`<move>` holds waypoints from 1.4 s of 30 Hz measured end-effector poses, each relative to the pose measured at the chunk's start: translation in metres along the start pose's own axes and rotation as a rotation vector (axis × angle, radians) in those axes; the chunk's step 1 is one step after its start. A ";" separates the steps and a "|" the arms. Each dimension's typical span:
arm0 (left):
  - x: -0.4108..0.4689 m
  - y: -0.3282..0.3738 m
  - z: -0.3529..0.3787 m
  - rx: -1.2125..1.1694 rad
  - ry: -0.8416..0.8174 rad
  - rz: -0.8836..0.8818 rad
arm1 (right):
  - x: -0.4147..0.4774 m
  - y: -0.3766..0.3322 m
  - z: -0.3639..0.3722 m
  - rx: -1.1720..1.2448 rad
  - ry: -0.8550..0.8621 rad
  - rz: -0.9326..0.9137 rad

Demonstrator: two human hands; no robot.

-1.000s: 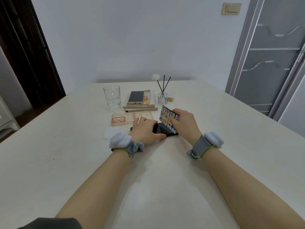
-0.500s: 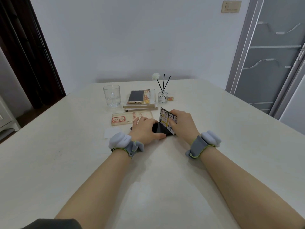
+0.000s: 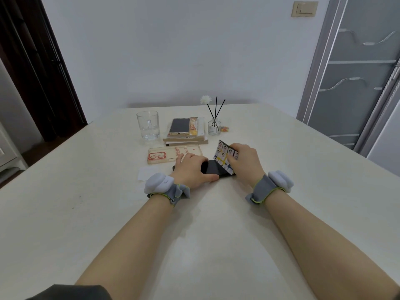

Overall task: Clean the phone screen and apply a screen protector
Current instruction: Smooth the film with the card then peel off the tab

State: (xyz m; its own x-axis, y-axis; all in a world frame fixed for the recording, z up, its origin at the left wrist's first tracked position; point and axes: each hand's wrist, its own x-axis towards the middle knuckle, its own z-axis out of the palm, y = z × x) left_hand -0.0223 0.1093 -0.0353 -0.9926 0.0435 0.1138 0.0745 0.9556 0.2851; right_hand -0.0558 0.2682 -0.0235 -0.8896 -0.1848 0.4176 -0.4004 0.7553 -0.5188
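on the table (image 3: 104, 213), left hand (image 3: 190, 169) stays clamped across the phone (image 3: 213, 168), right hand (image 3: 245, 164) still pinches the card (image 3: 223, 155).

Hands (image 3: 191, 169) (image 3: 245, 163) on phone (image 3: 213, 168) w/ card (image 3: 224, 155)

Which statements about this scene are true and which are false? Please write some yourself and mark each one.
1. The left hand holds the black phone on the table. True.
2. The right hand holds a photo card against that phone. True.
3. The glass mug lies on its side. False: it stands upright.
4. The gold phone lies on the bare table. False: it lies on stacked books.
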 end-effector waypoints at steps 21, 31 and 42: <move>0.000 0.001 0.000 0.011 -0.012 0.002 | -0.001 0.005 -0.002 0.067 0.017 -0.033; 0.003 0.000 0.001 0.014 -0.005 0.007 | -0.002 0.004 -0.010 0.033 0.040 -0.038; 0.002 -0.003 0.005 -0.163 0.058 -0.007 | -0.005 -0.004 -0.015 0.057 -0.086 -0.078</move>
State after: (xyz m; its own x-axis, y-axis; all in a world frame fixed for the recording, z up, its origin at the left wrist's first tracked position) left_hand -0.0250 0.1076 -0.0405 -0.9862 0.0159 0.1645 0.0872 0.8955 0.4363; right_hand -0.0469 0.2754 -0.0125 -0.8700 -0.2963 0.3942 -0.4786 0.7002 -0.5299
